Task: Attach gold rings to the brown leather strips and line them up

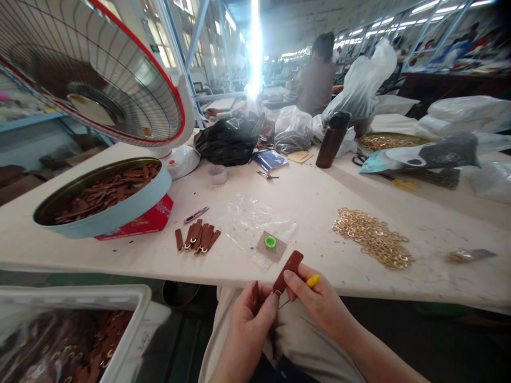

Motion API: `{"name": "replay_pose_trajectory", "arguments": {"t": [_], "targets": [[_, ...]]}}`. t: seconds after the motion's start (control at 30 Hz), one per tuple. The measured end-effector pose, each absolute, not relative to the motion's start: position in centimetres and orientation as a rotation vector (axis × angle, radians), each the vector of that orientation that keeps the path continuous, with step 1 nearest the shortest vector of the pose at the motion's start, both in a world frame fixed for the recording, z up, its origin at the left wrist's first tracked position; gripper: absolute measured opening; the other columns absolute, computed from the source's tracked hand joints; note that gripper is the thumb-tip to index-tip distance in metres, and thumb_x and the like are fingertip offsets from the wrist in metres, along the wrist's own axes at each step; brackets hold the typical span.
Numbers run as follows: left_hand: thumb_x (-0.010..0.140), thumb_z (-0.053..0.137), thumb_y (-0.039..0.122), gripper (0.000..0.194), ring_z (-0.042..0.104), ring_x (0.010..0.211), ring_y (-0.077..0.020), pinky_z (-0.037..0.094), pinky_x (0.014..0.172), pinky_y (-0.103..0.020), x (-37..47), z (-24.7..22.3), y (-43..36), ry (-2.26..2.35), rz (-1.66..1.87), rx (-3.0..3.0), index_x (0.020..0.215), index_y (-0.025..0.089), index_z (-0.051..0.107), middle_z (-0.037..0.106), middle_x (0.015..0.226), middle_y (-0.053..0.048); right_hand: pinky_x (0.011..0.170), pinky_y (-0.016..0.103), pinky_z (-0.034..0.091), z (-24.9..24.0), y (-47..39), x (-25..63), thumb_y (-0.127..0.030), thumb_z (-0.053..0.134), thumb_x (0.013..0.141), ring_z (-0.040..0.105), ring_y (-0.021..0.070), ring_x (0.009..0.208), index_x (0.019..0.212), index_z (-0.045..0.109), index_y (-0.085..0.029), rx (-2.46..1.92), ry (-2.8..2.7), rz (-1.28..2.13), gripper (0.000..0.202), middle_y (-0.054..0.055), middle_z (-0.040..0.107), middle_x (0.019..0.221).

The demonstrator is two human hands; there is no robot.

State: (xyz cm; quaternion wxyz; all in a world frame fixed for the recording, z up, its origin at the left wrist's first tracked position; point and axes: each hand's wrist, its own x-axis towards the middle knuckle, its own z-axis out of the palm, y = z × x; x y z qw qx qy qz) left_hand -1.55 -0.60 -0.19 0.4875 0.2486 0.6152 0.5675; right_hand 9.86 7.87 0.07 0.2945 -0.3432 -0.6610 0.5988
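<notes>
My left hand (252, 322) is closed at the table's front edge, pinching a gold ring (278, 292) at the lower end of a brown leather strap (293, 263). Another brown piece (255, 292) shows between its fingers. My right hand (319, 298) grips the strap between thumb and fingers. It also keeps hold of a thin tool with a yellow handle (313, 281), whose slim metal shaft points toward my left hand; its tip is hard to make out. Just beyond lies a bright green cap (270, 242) on a small grey-brown square (275, 249).
Several straps with rings (197, 236) lie left, near thread snips (196, 215). A round tin (155, 191) of brown strips stands below a fan (175, 117). Gold rings (373, 236) are heaped right. Farther back are a dark bottle (332, 143), bags and a person (317, 80).
</notes>
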Motion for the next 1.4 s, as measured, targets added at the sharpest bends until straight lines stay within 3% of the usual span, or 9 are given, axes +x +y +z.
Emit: {"name": "replay_pose_trajectory", "arguments": {"t": [0.23,0.53,0.73,0.93,1.4], "targets": [[0.065,0.069,0.041,0.027,0.041,0.057,-0.0105,0.033,0.056,-0.022,-0.7,1.2,-0.8,1.471,1.452,0.551,0.071,0.016,0.061,0.053,0.063,0.002,0.053,0.025,0.034,0.2,7.4,10.3,-0.044,0.043,0.086,0.041,0.0121,0.053,0.061,0.043,-0.02,-0.918,-1.703,1.619,0.035,-0.004,0.043,0.054],[0.064,0.07,0.049,0.037,0.022,0.043,-0.005,0.018,0.044,-0.02,-0.6,0.0,-0.9,1.384,1.444,0.422,0.068,0.017,0.054,0.037,0.05,0.008,0.052,0.025,0.036,-0.7,6.7,10.3,-0.04,0.042,0.089,0.045,0.013,0.053,0.06,0.045,-0.02,-0.914,-1.775,1.442,0.035,-0.002,0.047,0.054],[0.064,0.071,0.044,0.035,0.02,0.044,-0.0045,0.012,0.044,-0.021,-0.7,0.3,-0.8,1.254,1.416,0.343,0.069,0.016,0.051,0.034,0.05,0.01,0.05,0.026,0.036,-0.6,6.7,10.9,-0.035,0.041,0.089,0.047,0.0141,0.051,0.06,0.046,-0.02,-0.786,-1.943,1.21,0.033,-0.001,0.048,0.054],[0.066,0.069,0.039,0.031,0.016,0.043,-0.0047,0.011,0.045,-0.021,-1.0,0.0,-1.0,1.168,1.355,0.325,0.07,0.018,0.047,0.031,0.047,0.011,0.05,0.026,0.036,-0.6,6.7,11.0,-0.037,0.039,0.089,0.045,0.0136,0.052,0.061,0.046,-0.02,-0.773,-1.922,1.351,0.033,-0.002,0.047,0.055],[0.067,0.062,0.03,0.019,0.037,0.056,-0.0108,0.03,0.055,-0.023,-0.2,0.8,-0.5,1.553,1.418,0.608,0.061,0.017,0.049,0.044,0.058,0.004,0.052,0.025,0.035,-0.9,6.5,10.6,-0.041,0.041,0.089,0.043,0.0124,0.053,0.063,0.044,-0.02,-0.921,-1.737,1.546,0.034,-0.003,0.045,0.055]]}}
